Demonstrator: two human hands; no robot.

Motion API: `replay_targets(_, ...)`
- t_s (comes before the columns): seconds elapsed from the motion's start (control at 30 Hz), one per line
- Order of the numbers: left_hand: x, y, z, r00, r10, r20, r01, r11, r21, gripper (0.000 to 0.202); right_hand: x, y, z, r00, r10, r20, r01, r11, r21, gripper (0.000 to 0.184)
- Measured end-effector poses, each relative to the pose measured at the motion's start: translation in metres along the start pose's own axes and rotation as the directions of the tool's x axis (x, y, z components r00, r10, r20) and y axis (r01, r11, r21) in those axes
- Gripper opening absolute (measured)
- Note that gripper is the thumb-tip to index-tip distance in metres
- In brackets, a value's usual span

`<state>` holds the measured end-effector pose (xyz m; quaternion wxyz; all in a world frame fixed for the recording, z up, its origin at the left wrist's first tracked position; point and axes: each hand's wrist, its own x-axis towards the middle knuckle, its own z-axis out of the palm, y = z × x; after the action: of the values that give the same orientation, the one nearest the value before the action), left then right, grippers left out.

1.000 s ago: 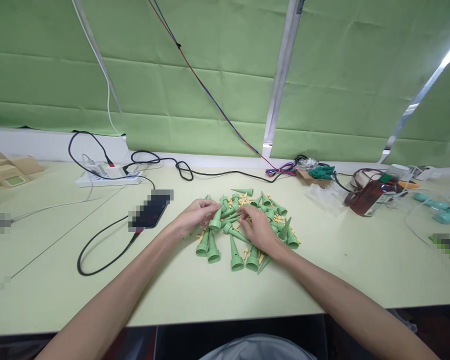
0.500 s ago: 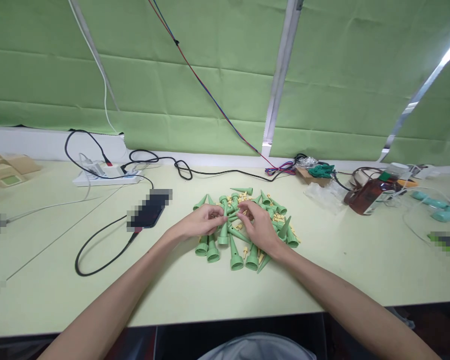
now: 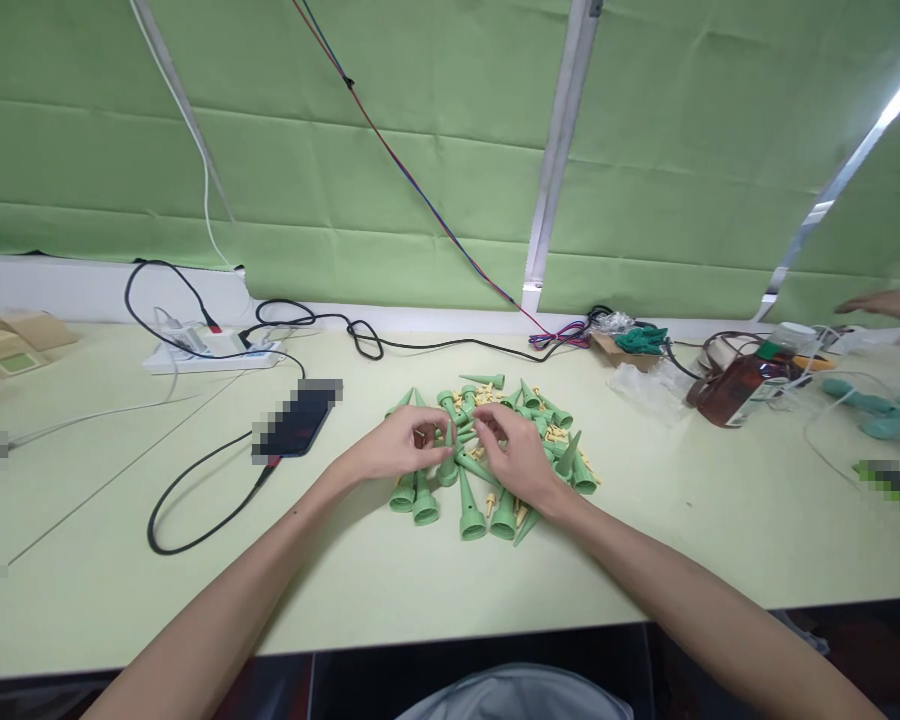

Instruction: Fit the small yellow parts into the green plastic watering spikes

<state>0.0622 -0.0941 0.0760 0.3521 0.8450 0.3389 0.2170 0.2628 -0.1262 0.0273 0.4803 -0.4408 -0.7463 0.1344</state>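
Note:
A pile of green hollow plastic watering spikes [image 3: 472, 515], with small yellow plastic pieces [image 3: 490, 503] among them, lies on the table. My left hand [image 3: 405, 443] is at the left side of the pile. Its thumb and index finger curl around one green spike [image 3: 448, 470], whose wide end points toward me. Facing it, my right hand [image 3: 517, 455] rests over the right part of the pile. Its thumb and fingertips come together close to the spike's narrow end; whatever is between them is too small to make out.
Left of the pile lies a phone [image 3: 296, 420] on a black cable, with a power strip [image 3: 210, 350] behind. A brown bottle [image 3: 742, 385], a clear plastic bag [image 3: 649, 390] and turquoise objects [image 3: 881, 408] stand to the right. Another person's hand [image 3: 889, 303] reaches in at far right.
My left fingers have parted slightly around the spike, and that spike has shifted a little. My right hand has barely moved. Another person's hand has appeared at the far right.

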Motion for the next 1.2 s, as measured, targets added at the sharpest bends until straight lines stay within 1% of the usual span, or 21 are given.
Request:
replay_targets(0.13, -0.001, 0.003, 0.000, 0.999, 0.006, 0.044, -0.006, 1.000, 0.017, 0.017, 0.000, 0.001, 0.000, 1.000, 0.006, 0.003, -0.006, 1.000, 0.028, 0.019)
replay_targets(0.2, -0.001, 0.003, 0.001, 0.999, 0.013, 0.034, -0.013, 1.000, 0.003, 0.023, 0.000, 0.000, 0.000, 1.000, 0.007, 0.006, -0.007, 0.999, 0.048, 0.019)
replay_targets(0.23, 0.000, 0.003, 0.001, 1.000, 0.025, 0.012, -0.025, 1.000, -0.015, 0.027, 0.000, 0.000, -0.001, 1.000, 0.006, 0.008, -0.006, 0.998, 0.060, 0.019)
replay_targets(0.3, 0.001, 0.002, 0.000, 0.997, 0.049, -0.068, -0.053, 0.996, -0.068, 0.036, 0.000, -0.001, -0.002, 1.000, -0.006, 0.000, 0.006, 0.996, 0.091, 0.019)
replay_targets(0.43, 0.001, 0.000, 0.001, 0.964, 0.025, -0.263, -0.071, 0.983, -0.168, 0.057, -0.001, -0.004, -0.002, 0.999, -0.041, -0.035, 0.046, 0.986, 0.161, 0.017)
replay_targets(0.47, 0.001, 0.000, 0.001, 0.955, 0.012, -0.297, -0.067, 0.982, -0.175, 0.060, -0.002, -0.005, -0.002, 0.998, -0.048, -0.040, 0.055, 0.983, 0.176, 0.017)
replay_targets(0.53, 0.001, 0.001, 0.003, 0.943, 0.000, -0.332, -0.051, 0.988, -0.147, 0.059, -0.002, -0.006, -0.002, 0.997, -0.065, -0.048, 0.073, 0.977, 0.202, 0.016)
replay_targets(0.6, 0.002, 0.004, 0.005, 0.943, 0.010, -0.331, -0.037, 0.996, -0.076, 0.053, -0.002, -0.006, -0.002, 0.995, -0.084, -0.058, 0.095, 0.971, 0.219, 0.015)
replay_targets(0.67, 0.002, 0.006, 0.007, 0.952, 0.033, -0.305, -0.040, 0.999, -0.018, 0.047, -0.002, -0.006, -0.002, 0.992, -0.100, -0.071, 0.114, 0.967, 0.227, 0.015)
replay_targets(0.8, 0.002, 0.009, 0.010, 0.963, 0.067, -0.260, -0.067, 0.998, 0.007, 0.042, -0.002, -0.005, 0.000, 0.991, -0.101, -0.083, 0.118, 0.964, 0.237, 0.015)
replay_targets(0.93, 0.001, 0.010, 0.013, 0.961, 0.105, -0.254, -0.092, 0.994, 0.064, 0.028, -0.002, -0.005, 0.000, 0.992, -0.097, -0.083, 0.115, 0.962, 0.248, 0.016)
replay_targets(1.03, 0.001, 0.011, 0.014, 0.965, 0.132, -0.225, -0.122, 0.991, 0.056, 0.024, -0.002, -0.007, 0.000, 0.991, -0.099, -0.092, 0.120, 0.958, 0.260, 0.015)
replay_targets(1.1, 0.001, 0.011, 0.013, 0.970, 0.127, -0.208, -0.123, 0.992, 0.033, 0.024, -0.003, -0.008, 0.000, 0.990, -0.102, -0.096, 0.125, 0.952, 0.280, 0.015)
replay_targets(1.2, 0.001, 0.010, 0.013, 0.972, 0.107, -0.210, -0.109, 0.994, -0.001, 0.024, -0.003, -0.009, 0.000, 0.989, -0.102, -0.108, 0.130, 0.948, 0.291, 0.016)
